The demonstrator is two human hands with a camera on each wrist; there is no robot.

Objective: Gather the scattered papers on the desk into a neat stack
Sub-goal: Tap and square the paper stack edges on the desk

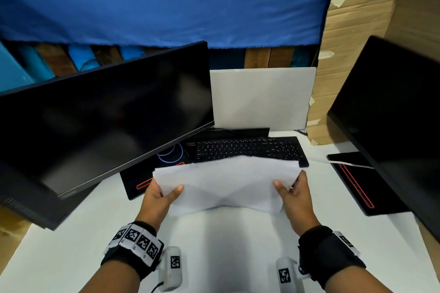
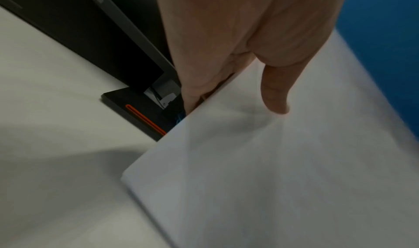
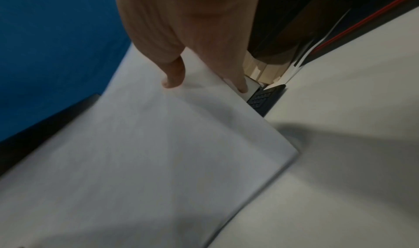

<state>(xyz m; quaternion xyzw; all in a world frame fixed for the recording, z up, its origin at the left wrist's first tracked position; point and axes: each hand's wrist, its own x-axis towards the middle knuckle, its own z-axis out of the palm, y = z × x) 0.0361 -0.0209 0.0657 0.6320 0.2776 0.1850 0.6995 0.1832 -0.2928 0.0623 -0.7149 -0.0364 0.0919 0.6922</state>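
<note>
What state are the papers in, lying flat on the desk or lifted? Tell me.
Lifted. The left hand and right hand grip the sheaf of papers by its side edges, its far edge raised in front of the keyboard.

papers: between the two hands, off the desk, thumbs on top and fingers under the side edges
left hand: at the papers' left edge
right hand: at the papers' right edge
keyboard: just beyond the fingertips, behind the papers
left monitor: left of the left fingers
right monitor: right of the right fingers
white board: behind the keyboard
</note>
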